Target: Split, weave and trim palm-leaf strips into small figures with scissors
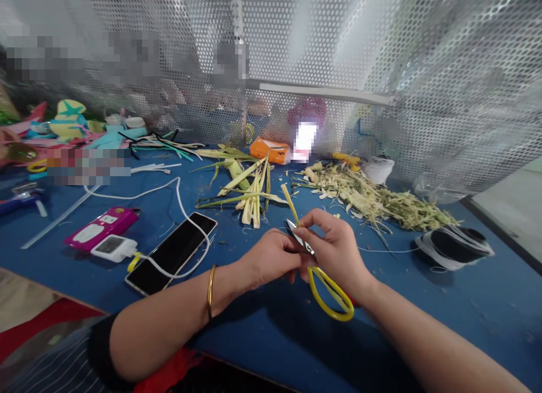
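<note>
My right hand grips a pair of yellow-handled scissors, with the blades pointing up and left at a pale green leaf strip. My left hand pinches the lower end of that strip, right beside the blades. Both hands meet above the blue table. A gold bangle sits on my left wrist.
A bundle of cut leaf strips lies just beyond my hands. At the right is a heap of leaf scraps and a black spool with white thread. To the left lie a phone on a white cable, a pink power bank and an orange box. A perforated metal screen closes the back.
</note>
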Demonstrator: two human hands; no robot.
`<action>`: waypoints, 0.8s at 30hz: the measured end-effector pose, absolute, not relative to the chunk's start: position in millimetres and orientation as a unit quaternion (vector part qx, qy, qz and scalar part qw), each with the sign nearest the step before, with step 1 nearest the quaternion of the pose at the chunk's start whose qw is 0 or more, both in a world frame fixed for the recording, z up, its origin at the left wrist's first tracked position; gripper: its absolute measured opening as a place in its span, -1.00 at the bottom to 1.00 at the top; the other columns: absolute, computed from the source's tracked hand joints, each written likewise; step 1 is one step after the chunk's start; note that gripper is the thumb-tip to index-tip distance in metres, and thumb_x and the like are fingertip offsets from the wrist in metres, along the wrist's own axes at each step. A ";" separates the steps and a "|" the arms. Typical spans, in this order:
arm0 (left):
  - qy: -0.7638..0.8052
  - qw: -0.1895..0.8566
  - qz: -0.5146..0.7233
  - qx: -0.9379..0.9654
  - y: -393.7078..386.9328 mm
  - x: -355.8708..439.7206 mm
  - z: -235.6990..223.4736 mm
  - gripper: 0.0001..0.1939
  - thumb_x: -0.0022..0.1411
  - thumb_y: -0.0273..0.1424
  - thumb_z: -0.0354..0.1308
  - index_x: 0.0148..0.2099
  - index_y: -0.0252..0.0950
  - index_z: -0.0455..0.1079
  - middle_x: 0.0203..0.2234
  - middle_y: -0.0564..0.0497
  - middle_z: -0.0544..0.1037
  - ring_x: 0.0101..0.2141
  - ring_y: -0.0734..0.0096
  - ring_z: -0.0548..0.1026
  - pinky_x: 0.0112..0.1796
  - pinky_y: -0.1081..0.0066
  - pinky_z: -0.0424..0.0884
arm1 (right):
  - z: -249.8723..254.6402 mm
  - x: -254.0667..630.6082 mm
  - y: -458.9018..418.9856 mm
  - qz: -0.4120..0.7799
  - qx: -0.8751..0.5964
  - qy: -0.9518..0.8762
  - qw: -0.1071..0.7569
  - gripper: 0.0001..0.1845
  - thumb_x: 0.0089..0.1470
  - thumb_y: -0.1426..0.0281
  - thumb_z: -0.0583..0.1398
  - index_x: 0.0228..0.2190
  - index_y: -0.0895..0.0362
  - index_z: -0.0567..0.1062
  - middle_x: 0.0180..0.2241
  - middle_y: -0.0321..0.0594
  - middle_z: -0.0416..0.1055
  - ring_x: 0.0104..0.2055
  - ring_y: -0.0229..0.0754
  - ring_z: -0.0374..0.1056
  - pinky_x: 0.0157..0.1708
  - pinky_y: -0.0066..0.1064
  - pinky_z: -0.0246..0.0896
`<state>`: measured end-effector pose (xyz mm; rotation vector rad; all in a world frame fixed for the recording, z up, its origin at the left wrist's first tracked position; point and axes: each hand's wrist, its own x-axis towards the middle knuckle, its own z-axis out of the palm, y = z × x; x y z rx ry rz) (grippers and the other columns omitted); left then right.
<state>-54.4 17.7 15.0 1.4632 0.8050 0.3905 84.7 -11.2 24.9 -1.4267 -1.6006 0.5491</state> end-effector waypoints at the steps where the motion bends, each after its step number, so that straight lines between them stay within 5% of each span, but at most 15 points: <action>1: 0.351 0.662 0.171 0.640 17.6 -54.1 14.1 -0.80 0.04 -0.35 0.18 -0.55 -0.34 0.44 -0.63 0.03 0.50 -0.67 0.55 0.32 -0.58 0.48 0.24 | 23.9 84.3 -11.1 0.210 -0.574 -0.653 0.447 -0.81 0.05 0.37 0.18 -0.57 0.07 0.39 -0.53 -0.29 0.40 -0.42 -0.18 0.36 -0.43 -0.37 0.19; 8: 0.380 0.739 0.241 0.501 25.5 -57.1 13.2 -0.70 0.06 -0.19 0.27 -0.41 -0.37 0.50 -0.59 0.02 0.51 -0.63 0.60 0.34 -0.54 0.52 0.21 | 34.7 102.6 -4.3 0.060 -0.570 -0.710 0.410 -0.83 0.16 0.31 0.12 -0.36 0.09 0.48 -0.30 -0.17 0.49 -0.20 -0.09 0.37 -0.18 -0.27 0.18; 13: 0.365 0.770 0.310 0.421 40.6 -67.9 17.8 -0.58 0.18 -0.07 0.15 -0.31 -0.39 0.51 -0.53 -0.02 0.52 -0.59 0.58 0.38 -0.51 0.50 0.26 | 43.1 109.6 -7.2 0.139 -0.594 -0.742 0.276 -0.69 0.20 0.19 0.08 -0.47 0.05 0.47 -0.51 -0.29 0.46 -0.45 -0.18 0.33 -0.44 -0.40 0.11; 16: 0.369 0.750 0.316 0.450 42.9 -69.5 16.5 -0.65 0.13 -0.13 0.23 -0.34 -0.39 0.48 -0.53 0.00 0.51 -0.61 0.59 0.36 -0.54 0.50 0.23 | 36.9 104.3 -8.3 0.204 -0.581 -0.748 0.247 -0.63 0.21 0.19 0.08 -0.56 0.06 0.40 -0.61 -0.35 0.39 -0.55 -0.25 0.27 -0.52 -0.44 0.04; 24: 0.427 0.699 0.310 0.483 38.9 -62.2 15.9 -0.78 0.13 -0.36 0.24 -0.49 -0.37 0.39 -0.64 0.08 0.44 -0.68 0.62 0.30 -0.57 0.50 0.24 | 37.4 110.2 -8.6 0.108 -0.549 -0.801 0.213 -0.72 0.19 0.36 0.06 -0.56 0.06 0.34 -0.57 -0.30 0.37 -0.48 -0.21 0.27 -0.47 -0.42 0.07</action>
